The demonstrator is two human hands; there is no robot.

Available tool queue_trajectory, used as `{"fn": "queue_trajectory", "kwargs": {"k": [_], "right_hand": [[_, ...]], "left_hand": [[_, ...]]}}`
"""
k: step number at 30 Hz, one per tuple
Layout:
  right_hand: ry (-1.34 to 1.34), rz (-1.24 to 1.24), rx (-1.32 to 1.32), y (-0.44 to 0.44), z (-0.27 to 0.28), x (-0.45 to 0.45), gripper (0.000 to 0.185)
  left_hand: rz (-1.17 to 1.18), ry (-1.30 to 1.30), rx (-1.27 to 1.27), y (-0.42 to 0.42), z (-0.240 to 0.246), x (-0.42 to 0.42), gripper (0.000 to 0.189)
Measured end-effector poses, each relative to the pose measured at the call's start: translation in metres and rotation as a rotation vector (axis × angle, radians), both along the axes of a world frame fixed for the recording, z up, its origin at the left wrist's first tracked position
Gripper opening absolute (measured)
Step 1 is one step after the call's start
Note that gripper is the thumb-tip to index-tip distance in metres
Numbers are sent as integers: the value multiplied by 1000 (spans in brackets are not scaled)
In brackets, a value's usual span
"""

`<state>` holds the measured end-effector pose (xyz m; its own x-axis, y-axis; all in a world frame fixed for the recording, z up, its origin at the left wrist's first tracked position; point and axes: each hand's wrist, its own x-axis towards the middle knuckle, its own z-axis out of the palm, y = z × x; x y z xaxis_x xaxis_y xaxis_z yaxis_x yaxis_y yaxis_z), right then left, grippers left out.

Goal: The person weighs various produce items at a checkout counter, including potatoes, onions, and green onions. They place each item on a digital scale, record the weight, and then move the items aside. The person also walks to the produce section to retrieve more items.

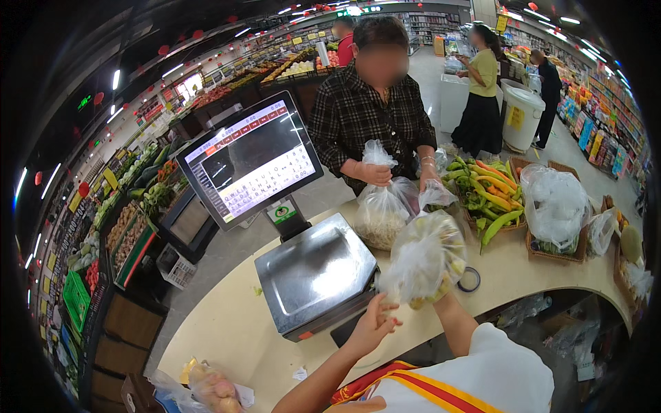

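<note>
My left hand [375, 321] is beside the front right corner of the weighing scale [316, 273], fingers apart and nothing in it. It is just below a clear plastic bag of pale green and yellow produce [428, 253]. My right forearm reaches under and behind that bag, which hides my right hand. A person across the counter holds the neck of a clear bag of pale, stringy food [382, 217] with one hand. That person's other hand is at the gathered top of the produce bag.
A touch screen [253, 160] stands behind the scale. A roll of tape [469, 279] lies on the curved counter [206, 330]. Baskets of peppers [490, 191] and bagged goods [555, 206] line the right side. Bagged round fruit [219, 387] sits at the near left.
</note>
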<state>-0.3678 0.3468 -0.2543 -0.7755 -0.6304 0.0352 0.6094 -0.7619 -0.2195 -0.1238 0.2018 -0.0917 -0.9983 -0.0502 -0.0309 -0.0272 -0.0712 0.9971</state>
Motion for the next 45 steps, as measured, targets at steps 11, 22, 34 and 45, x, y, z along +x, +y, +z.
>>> {"fn": "queue_trajectory", "kwargs": {"k": [11,22,34,45], "right_hand": [[-248,-389,388,-7,5,-141,39],[-184,-444,901,5,29,-117,24],[645,-543,1581,13,-32,-42,26],[1019,-356,1665,18,-17,45,22]], "left_hand": [[291,-495,-51,-79,-77,142,52],[470,-383,7,-80,-89,168,41],[728,-305,-68,-62,-144,217,35],[925,-493,-188,-25,-128,284,33]]}}
